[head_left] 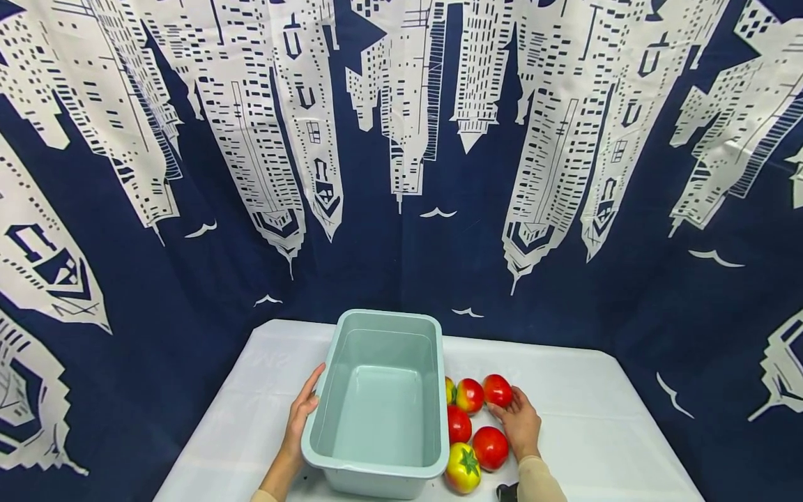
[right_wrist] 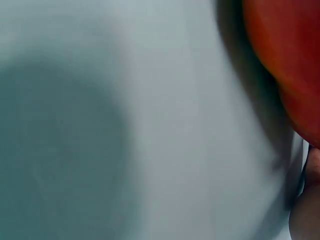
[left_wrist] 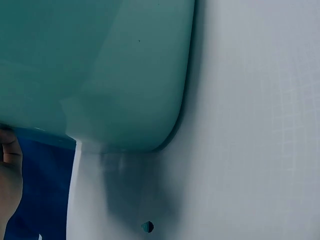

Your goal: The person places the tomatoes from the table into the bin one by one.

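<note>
A pale green plastic tub (head_left: pixel 379 457) stands empty in the middle of the white table. My left hand (head_left: pixel 304 407) lies flat against its left wall with the fingers straight; the left wrist view shows the tub's outer wall (left_wrist: pixel 110 75) close up and a bit of that hand (left_wrist: pixel 9 185). Right of the tub lie several red tomatoes (head_left: pixel 490 447) and one yellow-green one (head_left: pixel 463 468). My right hand (head_left: pixel 518 420) rests among them, its fingertips touching the far red tomato (head_left: pixel 498 390). In the right wrist view, that red tomato (right_wrist: pixel 290 65) is blurred, with a finger (right_wrist: pixel 306 205) beside it.
The white tablecloth (head_left: pixel 596 425) covers the table, bare to the right of the tomatoes and to the left of the tub. A navy curtain with a white skyline print (head_left: pixel 401 174) hangs close behind and around the table. A small dark object (head_left: pixel 507 491) sits by my right wrist.
</note>
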